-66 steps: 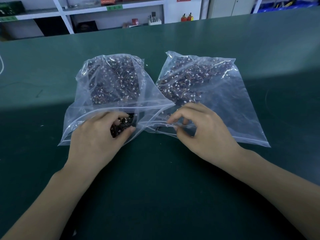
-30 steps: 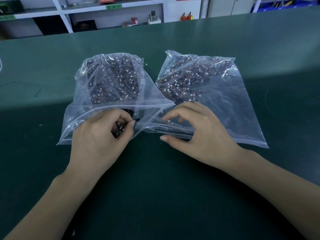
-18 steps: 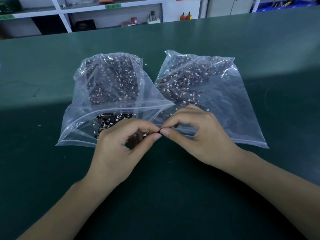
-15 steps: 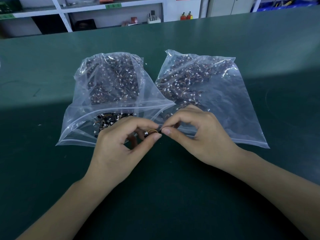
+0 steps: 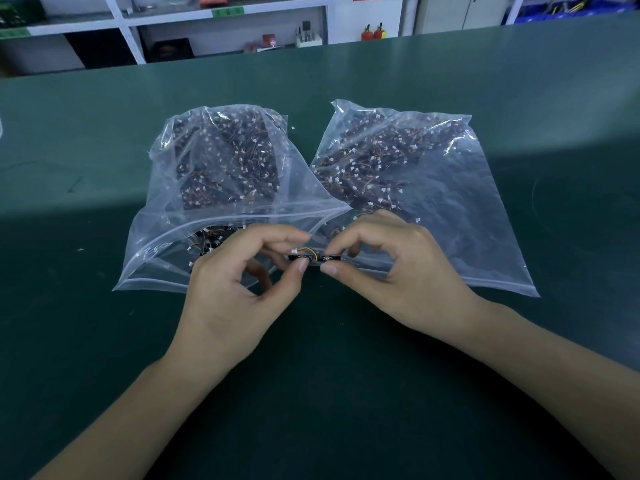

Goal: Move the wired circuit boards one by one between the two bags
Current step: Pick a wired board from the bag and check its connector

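Two clear zip bags lie side by side on the green table, the left bag (image 5: 221, 174) and the right bag (image 5: 433, 181), each holding many small dark circuit boards with orange wires and white plugs. Between their near mouths, one narrow black wired circuit board (image 5: 313, 258) is held level just above the table. My left hand (image 5: 239, 285) pinches its left end between thumb and forefinger. My right hand (image 5: 391, 268) pinches its right end the same way. Both bag mouths face me.
The green table (image 5: 329, 393) stretches wide in front of the bags and to both sides. Beyond its far edge stand white shelves (image 5: 221, 15) with small items and two red canisters (image 5: 372, 32).
My left hand pulled one board out of the left bag's mouth and moved right to meet my right hand, which took hold of its other end. The board now shows more fully between both hands.
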